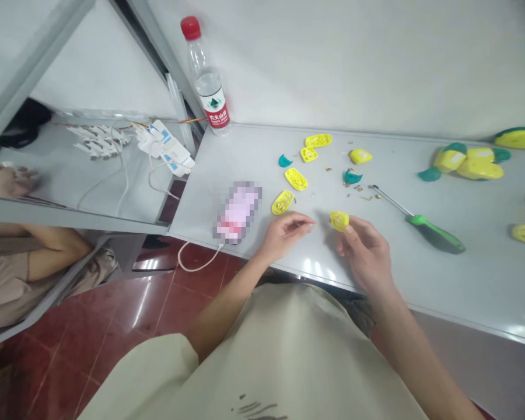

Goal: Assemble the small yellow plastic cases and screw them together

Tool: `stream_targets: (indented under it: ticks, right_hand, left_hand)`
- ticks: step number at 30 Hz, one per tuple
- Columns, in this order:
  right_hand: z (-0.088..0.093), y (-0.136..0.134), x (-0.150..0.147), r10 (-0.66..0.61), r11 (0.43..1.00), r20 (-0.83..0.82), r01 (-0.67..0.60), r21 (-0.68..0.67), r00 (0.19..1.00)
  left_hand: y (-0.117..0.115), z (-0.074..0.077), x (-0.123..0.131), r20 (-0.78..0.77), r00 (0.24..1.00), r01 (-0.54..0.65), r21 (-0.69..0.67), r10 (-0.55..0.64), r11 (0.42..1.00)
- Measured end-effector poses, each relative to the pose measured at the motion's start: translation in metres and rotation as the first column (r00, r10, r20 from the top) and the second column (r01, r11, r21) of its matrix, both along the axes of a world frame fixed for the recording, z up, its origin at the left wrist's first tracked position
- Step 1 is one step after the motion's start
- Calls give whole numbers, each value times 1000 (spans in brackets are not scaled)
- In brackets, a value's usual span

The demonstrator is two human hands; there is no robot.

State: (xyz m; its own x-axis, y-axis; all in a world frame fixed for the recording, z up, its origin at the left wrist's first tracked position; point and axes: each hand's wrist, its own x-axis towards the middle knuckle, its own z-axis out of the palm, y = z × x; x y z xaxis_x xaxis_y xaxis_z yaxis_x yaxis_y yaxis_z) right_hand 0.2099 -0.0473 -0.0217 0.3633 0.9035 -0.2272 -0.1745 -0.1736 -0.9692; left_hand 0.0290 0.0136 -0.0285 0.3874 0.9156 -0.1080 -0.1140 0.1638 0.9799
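Observation:
In my right hand (370, 251), thumb and fingers grip a small yellow plastic shell piece (339, 220), its hollow side facing up. To its left, my left hand (286, 234) is closed in a pinch just above the table; whatever is between its fingertips, if anything, is too small to make out. Right behind that hand lies a yellow shell half (282, 202) with small parts inside. Another yellow shell half (296, 179) is a little farther back. Small screws and metal bits (359, 188) are scattered by a teal curved piece (352, 177). A green-handled screwdriver (435, 233) lies right of my right hand.
A phone (238, 213) with a white charging cable (196, 269) lies at the left. Behind it stands a red-capped water bottle (212, 96). Yellow-and-green plastic pieces (476, 163) sit at the right. Beyond the metal frame, a co-worker's hand (9, 179) rests near white cables and adapters (166, 146).

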Motion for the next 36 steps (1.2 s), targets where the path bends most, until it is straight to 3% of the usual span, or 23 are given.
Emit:
stream_targets:
  ticks: [5,9,17,25,30,36]
  right_hand:
    - [3,1,-4,-5,1000,83,7,-23,997]
    - [7,1,-7,31,999,113,-26,-39,993]
    - [7,0,-7,58,997,110,-52,-59,992]
    - [10,1,-11,62,997,116,-55,-57,991]
    - [10,2,-14,43,997,104,-37,-63,994]
    - [22,6,-24,45,994,58,-39,-101,997]
  left_hand:
    - [-3,1,3,40,998,-40,-97,44,994]
    - [-4,-1,5,42,995,-89,-95,94,991]
    - [-3,-4,9,-80,980,-171,105,179,980]
    - [-9,-2,18,-178,962,-164,230,207,959]
    - [-10,0,15,-154,976,-136,129,155,982]
    - [-9,-2,12,-104,984,-138,68,144,988]
